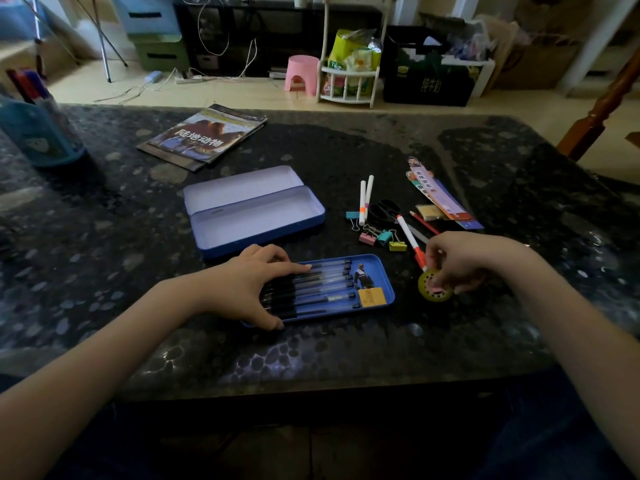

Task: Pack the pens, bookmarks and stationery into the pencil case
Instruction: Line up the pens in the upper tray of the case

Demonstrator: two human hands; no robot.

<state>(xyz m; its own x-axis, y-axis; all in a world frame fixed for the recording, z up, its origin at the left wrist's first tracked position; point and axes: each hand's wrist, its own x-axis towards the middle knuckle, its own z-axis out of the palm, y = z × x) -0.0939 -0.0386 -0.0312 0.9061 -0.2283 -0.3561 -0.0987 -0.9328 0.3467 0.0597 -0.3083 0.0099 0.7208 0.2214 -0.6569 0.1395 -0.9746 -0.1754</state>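
Left hand (258,284) was spread flat over the row of pens (322,287) in the blue tray (382,271), gripping nothing. Right hand (464,259) pinched a green tape roll (433,291) on the table (346,351). The open pencil case (256,211) sat just behind the tray, with clips (381,235), markers (365,197) and bookmarks (436,192) loose beside it.

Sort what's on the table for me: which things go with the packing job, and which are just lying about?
For the job: open pencil case, tray of pens, markers, binder clips, scissors, red pencil, bookmarks, tape roll in right hand.

Lying about: book, blue pen holder.
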